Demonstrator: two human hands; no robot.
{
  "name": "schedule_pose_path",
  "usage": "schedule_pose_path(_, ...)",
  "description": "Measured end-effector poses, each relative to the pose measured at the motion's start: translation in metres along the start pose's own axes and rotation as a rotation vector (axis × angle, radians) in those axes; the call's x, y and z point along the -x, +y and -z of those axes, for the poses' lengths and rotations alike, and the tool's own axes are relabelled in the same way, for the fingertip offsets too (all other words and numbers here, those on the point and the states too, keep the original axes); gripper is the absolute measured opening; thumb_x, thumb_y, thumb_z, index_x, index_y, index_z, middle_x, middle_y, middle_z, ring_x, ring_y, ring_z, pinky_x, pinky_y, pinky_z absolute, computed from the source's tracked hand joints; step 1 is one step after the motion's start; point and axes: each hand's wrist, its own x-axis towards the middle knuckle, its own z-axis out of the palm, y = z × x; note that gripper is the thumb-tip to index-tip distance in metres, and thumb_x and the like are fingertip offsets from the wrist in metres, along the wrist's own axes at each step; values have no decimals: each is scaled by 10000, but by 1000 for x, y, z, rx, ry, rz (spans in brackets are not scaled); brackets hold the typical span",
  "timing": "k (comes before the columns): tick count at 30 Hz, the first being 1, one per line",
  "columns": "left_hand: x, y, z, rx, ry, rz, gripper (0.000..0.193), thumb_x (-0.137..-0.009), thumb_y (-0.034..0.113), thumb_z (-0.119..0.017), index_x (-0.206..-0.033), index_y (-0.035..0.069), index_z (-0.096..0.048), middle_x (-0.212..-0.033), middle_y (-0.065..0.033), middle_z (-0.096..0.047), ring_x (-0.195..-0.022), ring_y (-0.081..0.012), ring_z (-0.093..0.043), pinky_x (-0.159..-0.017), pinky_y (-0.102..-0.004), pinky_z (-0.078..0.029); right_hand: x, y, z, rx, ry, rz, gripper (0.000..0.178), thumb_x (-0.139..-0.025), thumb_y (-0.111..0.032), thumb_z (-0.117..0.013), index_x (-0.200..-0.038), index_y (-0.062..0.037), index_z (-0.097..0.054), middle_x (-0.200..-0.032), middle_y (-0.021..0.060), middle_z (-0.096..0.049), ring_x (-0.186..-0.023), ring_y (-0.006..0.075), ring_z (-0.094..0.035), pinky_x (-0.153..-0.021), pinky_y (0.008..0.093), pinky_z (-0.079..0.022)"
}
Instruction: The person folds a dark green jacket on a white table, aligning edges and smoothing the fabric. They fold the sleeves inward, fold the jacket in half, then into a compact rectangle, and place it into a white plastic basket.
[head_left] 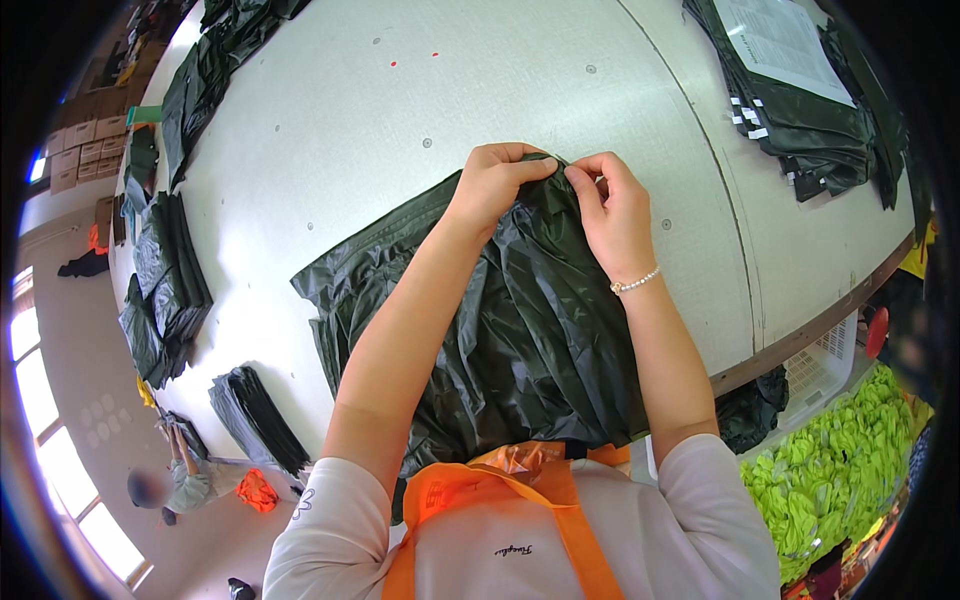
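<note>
A dark green, shiny piece of fabric (pixel 500 330), gathered and wrinkled, lies on the white table in front of me and hangs toward my lap. Along its far edge runs a stitched band (pixel 390 225). My left hand (pixel 497 180) pinches the far right corner of this band between thumb and fingers. Close beside it, my right hand (pixel 607 205) has thumb and forefinger pressed together at the same corner. Whatever detail sits between the fingertips is too small to make out. A beaded bracelet circles my right wrist.
Stacks of folded dark garments (pixel 180 265) line the table's left side, with another pile (pixel 255 420) nearer. At the far right, dark pieces lie under a printed sheet (pixel 780 45). Right of me are a white crate (pixel 825 360) and bright yellow-green items (pixel 830 470). Another person (pixel 185 485) works at left.
</note>
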Motion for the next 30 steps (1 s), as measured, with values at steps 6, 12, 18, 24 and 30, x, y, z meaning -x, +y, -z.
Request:
schedule_pose_path(6,25,-8,10,-782,416,-702,422,-750,139,-704,-1140,62,-562,-1172,-102,-567,-1124,-268,-487,-941,-370,-408,-8,16,5,9,111,-24,244,-899,-251,-596,-939,-10,-594,-801,82,-628,-659,159,-565,-636,290,-467)
schedule_pose_path(12,141,-90,160,-1163,1198,-483,555,-732,198,-732,-1217,63,-500,-1272,-186,-462,-1185,-367,-406,-1000,-449,-335,4,49,31,-119,108,-93,277,-902,-212,-615,-1061,13,-581,-966,39,-592,-896,104,-551,-818,237,-453)
schedule_pose_path(18,247,-175,262,-695,1306,340,851,-628,530,-763,-1214,-24,-491,-1082,-202,-600,-1038,-336,-559,-903,-406,-422,62,-19,-66,-36,-343,-6,171,-936,-180,-543,-1010,-46,-619,-823,-22,-582,-676,46,-488,-593,198,-411)
schedule_pose_path(24,234,-184,248,13,1081,-5,278,-710,180,-750,-879,-9,-634,-795,-91,-661,-753,-187,-631,-700,-319,-494,128,-90,-198,-41,-791,185,163,-868,-127,-617,-974,-3,-613,-842,87,-640,-723,149,-599,-681,272,-483)
schedule_pose_path(30,260,-172,231,694,898,-279,335,-714,-31,-698,-1035,-18,-606,-924,-78,-654,-820,-142,-618,-746,-273,-495,143,-104,-269,84,-890,291,140,-858,-80,-636,-975,-3,-642,-784,-22,-618,-656,25,-498,-616,194,-437)
